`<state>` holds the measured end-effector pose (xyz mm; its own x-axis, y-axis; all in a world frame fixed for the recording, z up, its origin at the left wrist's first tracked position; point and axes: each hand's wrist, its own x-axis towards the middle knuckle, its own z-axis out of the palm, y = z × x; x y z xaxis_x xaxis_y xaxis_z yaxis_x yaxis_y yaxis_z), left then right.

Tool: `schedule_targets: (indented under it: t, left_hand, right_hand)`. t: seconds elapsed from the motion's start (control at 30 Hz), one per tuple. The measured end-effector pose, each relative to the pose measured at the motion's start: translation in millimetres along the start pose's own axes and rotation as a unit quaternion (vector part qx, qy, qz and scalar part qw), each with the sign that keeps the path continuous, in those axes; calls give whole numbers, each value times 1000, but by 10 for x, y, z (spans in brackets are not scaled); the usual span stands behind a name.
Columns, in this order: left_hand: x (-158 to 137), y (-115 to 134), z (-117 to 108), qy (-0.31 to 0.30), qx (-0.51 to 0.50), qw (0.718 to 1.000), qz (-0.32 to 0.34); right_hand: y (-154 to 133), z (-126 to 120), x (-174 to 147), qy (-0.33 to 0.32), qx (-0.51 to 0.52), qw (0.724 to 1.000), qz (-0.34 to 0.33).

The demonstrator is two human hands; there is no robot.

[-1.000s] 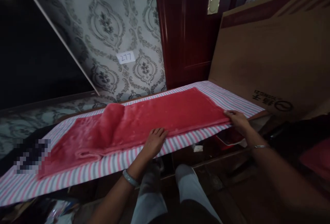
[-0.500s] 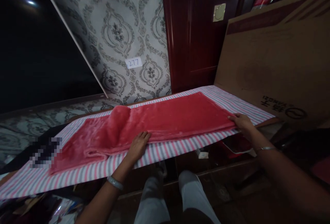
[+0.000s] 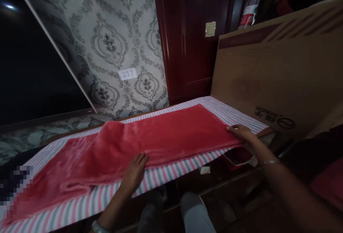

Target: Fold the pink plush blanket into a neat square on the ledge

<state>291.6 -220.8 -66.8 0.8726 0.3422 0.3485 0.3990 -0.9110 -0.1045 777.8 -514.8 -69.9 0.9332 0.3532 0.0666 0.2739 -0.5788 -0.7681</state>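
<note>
Head view: the red blanket [image 3: 177, 133] runs lengthwise toward the cardboard box [image 3: 257, 68], my right hand [image 3: 242, 133] at its box-side corner, grip unclear, my left hand [image 3: 134, 171] flat on its edge, farther from the box.

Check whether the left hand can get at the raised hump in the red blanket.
Probably yes: the left hand is at the near edge of the red blanket, and nothing visible blocks the raised hump.
</note>
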Motion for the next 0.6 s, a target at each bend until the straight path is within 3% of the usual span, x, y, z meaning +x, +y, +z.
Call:
schedule_targets:
  t: [0.17,0.47,0.6]
  left_hand:
    - [-45,-80,92,80,2,996,36]
    - [-120,-247,313,161,50,982,79]
    - [-163,-325,356,155,30,982,101]
  right_hand:
    - [-355,131,201,-41,29,998,49]
    - [-714,498,893,-37,85,995,30]
    - [-823,707,1210,-32,111,993,-4]
